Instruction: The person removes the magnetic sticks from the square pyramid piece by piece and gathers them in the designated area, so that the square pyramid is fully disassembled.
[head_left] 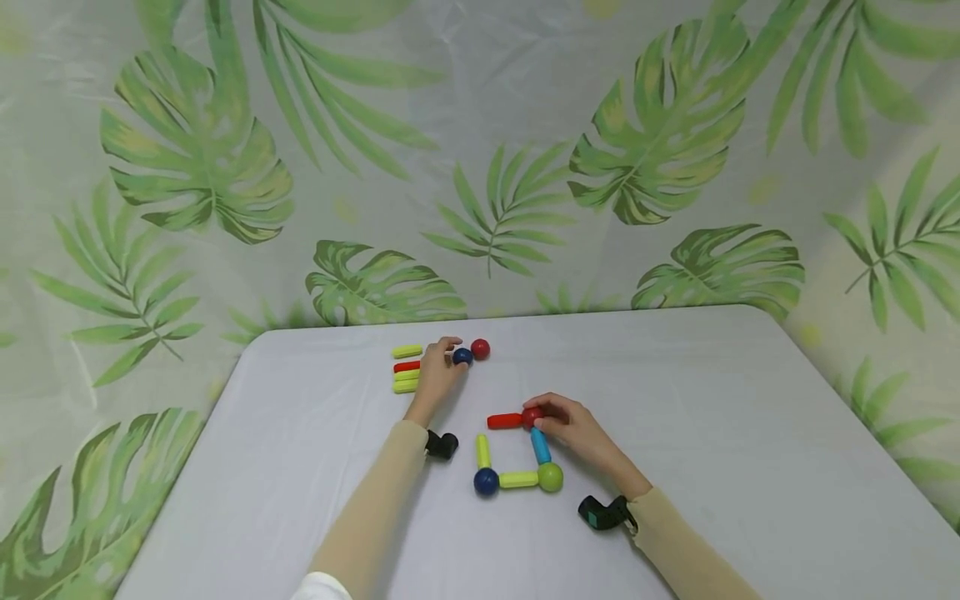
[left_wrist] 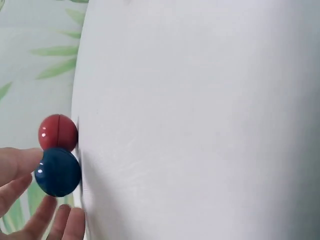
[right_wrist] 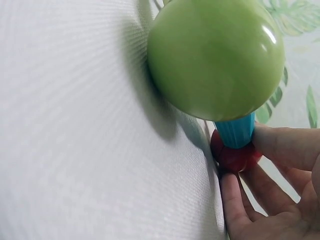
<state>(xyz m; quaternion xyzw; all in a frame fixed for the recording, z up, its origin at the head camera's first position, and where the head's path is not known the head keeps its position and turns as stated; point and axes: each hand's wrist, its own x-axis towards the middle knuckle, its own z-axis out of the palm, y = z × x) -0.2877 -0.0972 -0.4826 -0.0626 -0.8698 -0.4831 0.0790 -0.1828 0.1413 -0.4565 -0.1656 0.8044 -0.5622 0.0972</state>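
My left hand is at the dark blue ball, its thumb at the ball's edge and the other fingers spread around it. A red ball sits right beside that ball. My right hand pinches another red ball between thumb and fingers. That ball joins a red rod and a light blue rod. The blue rod runs to a green ball. From there a yellow-green rod leads to a second dark blue ball, where another yellow-green rod points away.
Left of my left hand lie several loose rods: a yellow-green rod, a red rod and more yellow-green rods, partly behind the hand. The white table ends at a leaf-patterned curtain. Both wrists wear small black cameras.
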